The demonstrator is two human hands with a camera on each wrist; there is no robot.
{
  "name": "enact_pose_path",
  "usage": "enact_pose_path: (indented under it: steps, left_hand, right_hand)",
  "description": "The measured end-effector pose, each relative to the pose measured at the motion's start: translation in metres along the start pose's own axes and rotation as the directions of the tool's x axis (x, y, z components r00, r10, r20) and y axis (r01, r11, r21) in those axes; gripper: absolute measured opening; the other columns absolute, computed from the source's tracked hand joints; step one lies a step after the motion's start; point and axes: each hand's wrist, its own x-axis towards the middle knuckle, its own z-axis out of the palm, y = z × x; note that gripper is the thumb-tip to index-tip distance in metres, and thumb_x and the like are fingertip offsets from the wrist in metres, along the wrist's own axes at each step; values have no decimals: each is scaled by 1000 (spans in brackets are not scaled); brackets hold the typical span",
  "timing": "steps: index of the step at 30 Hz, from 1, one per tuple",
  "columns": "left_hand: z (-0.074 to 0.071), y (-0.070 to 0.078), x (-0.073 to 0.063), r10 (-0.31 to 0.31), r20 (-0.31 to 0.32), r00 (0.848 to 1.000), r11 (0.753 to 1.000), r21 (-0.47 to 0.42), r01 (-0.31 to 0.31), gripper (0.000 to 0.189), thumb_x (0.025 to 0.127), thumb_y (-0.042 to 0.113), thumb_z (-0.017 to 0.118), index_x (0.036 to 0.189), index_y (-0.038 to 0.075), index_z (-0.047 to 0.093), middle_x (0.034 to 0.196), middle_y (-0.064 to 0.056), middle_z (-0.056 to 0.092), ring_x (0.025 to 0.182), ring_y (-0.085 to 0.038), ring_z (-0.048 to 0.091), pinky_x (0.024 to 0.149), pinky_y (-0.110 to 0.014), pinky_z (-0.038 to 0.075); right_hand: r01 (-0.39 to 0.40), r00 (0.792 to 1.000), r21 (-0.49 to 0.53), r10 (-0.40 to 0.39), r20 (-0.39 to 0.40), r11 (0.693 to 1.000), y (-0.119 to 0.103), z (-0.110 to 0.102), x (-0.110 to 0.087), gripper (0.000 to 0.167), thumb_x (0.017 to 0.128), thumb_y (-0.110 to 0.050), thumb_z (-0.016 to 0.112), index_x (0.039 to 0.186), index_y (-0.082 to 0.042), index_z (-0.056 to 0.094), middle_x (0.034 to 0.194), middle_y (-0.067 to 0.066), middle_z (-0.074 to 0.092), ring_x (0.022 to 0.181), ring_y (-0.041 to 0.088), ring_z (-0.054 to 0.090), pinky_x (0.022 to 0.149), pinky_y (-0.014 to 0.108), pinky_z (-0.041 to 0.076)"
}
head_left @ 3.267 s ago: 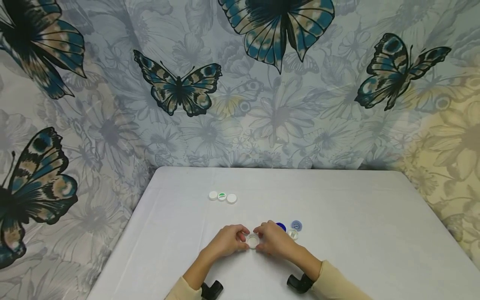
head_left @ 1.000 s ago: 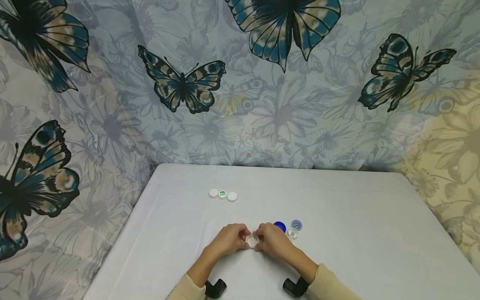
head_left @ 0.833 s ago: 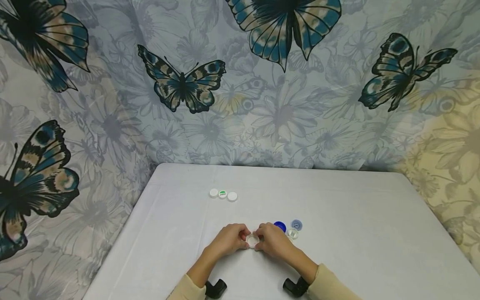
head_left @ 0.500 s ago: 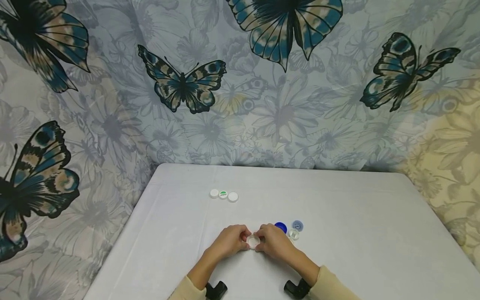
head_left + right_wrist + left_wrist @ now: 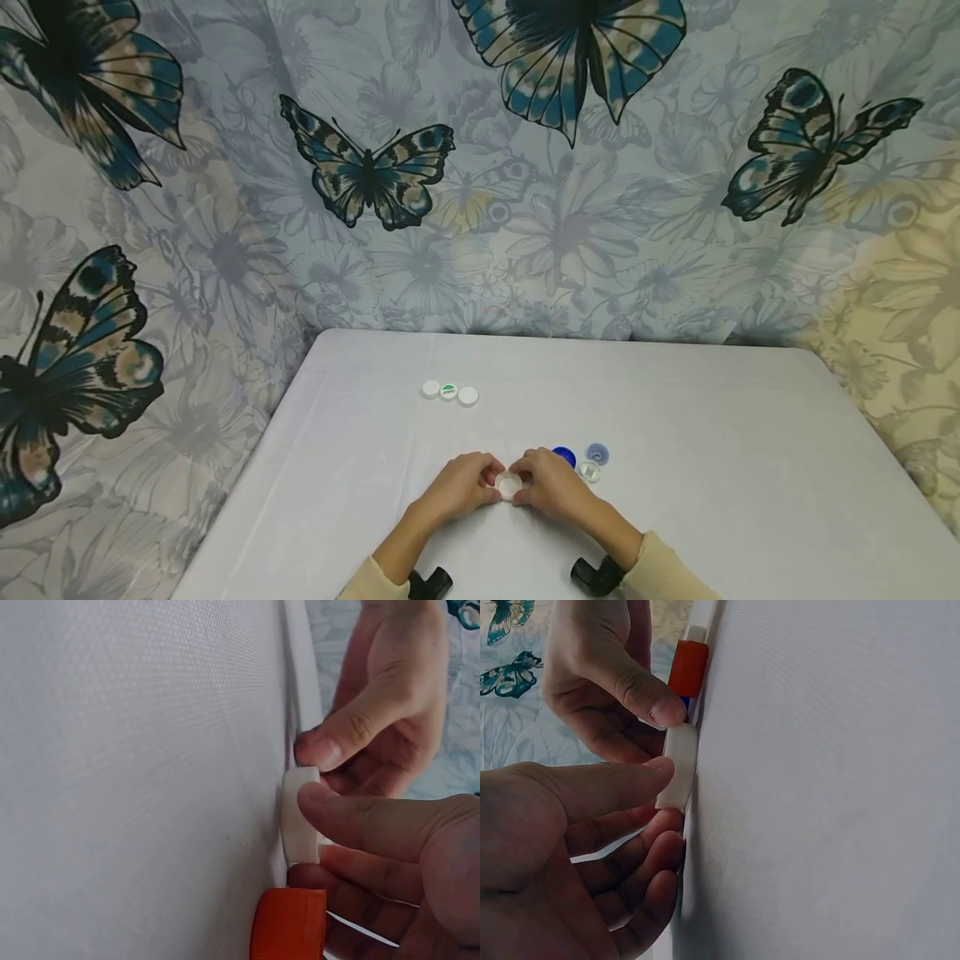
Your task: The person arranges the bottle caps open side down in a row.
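Note:
A round white bottle cap (image 5: 507, 486) stands between both hands, close over the white table, its hollow side up in the head view. My left hand (image 5: 459, 485) pinches it from the left; in the left wrist view the thumb lies along the side of the cap (image 5: 679, 766) and the other fingers curl beyond it. From the right, my right hand (image 5: 553, 483) pinches the same cap (image 5: 301, 817), thumb on the near side, fingers at the far side. An orange cap (image 5: 291, 922) sits right beside the right hand's fingers, hidden behind that hand in the head view.
Beyond the right hand lie a dark blue cap (image 5: 564, 456), a pale blue cap (image 5: 597, 453) and a clear cap (image 5: 589, 472). Farther back left, three white caps stand in a row, the middle one (image 5: 448, 392) with a green mark. The white table (image 5: 712, 433) meets a butterfly-print wall covering (image 5: 525, 275).
Compared with the earliest frame, the fingertips sit slightly closer around the white cap. Over the last second the hands and caps hold nearly still, with only a slight shift of the head view.

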Motion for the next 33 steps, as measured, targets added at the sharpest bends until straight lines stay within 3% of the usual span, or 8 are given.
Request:
enact_pose_path:
  steps: [6, 13, 20, 28, 33]
  left_hand:
    - [0, 1, -1, 0, 8, 1000, 1000, 3, 0, 33, 76, 14, 81, 107, 6, 70, 78, 7, 57, 66, 0, 45, 63, -17, 40]
    - [-2, 2, 0, 6, 9, 1000, 1000, -16, -6, 37, 75, 14, 83, 108, 7, 70, 79, 9, 58, 65, 2, 46, 62, -17, 40]
    - [-7, 2, 5, 26, -21, 999, 994, -103, -28, 36, 75, 12, 82, 108, 8, 70, 82, 5, 61, 68, 1, 48, 63, -17, 42]
    - [-11, 6, 9, 33, -106, 994, 980, -193, -53, 37, 81, 14, 78, 114, 5, 67, 103, -5, 67, 86, -12, 61, 73, -20, 49]
    - [-13, 10, 11, 72, -207, 976, 964, -235, -121, 37, 81, 14, 77, 115, 2, 67, 102, -8, 67, 85, -13, 60, 72, -19, 51]
  right_hand:
    - [6, 1000, -10, -6, 22, 1000, 1, -1, 0, 34, 68, -18, 86, 97, -4, 75, 80, -3, 64, 74, 8, 50, 63, 22, 41]
    - [10, 999, 69, -13, 40, 998, 5, -5, 0, 35, 69, -15, 86, 98, -1, 74, 83, -1, 66, 75, 9, 55, 64, 20, 45]
    - [-9, 1000, 113, 6, 27, 994, 6, -15, 2, 33, 72, -13, 84, 101, 0, 73, 87, 0, 68, 80, 14, 59, 69, 24, 48]
    - [-15, 997, 177, 28, -67, 984, 8, -26, 5, 29, 78, -13, 80, 104, -5, 73, 90, -2, 67, 86, 18, 61, 77, 32, 54]
    - [56, 983, 232, -13, -184, 971, 6, -30, 2, 29, 80, -11, 78, 108, -2, 72, 94, 2, 69, 86, 23, 62, 76, 33, 56]
